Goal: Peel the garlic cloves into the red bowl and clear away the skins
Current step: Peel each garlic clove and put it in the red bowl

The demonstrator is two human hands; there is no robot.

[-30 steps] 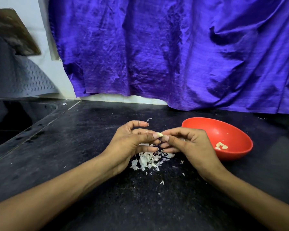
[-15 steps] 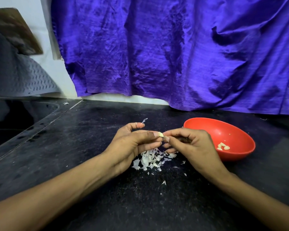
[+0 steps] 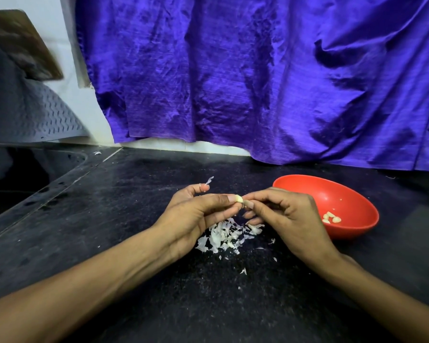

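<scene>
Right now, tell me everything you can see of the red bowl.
The red bowl is a shallow, round, smooth-walled dish, plastic by its look, with a matte red finish inside and out. It sits upright on the dark countertop, to the right of the pile of garlic skins and just behind the right hand, which overlaps its near-left rim in view; whether they touch cannot be told. Inside lie a few peeled garlic cloves near the front wall, plus some tiny pale bits higher up.

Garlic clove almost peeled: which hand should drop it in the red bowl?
Probably the right hand: it lies right beside the red bowl, while the left hand sits farther away. Both pinch the garlic clove.
</scene>
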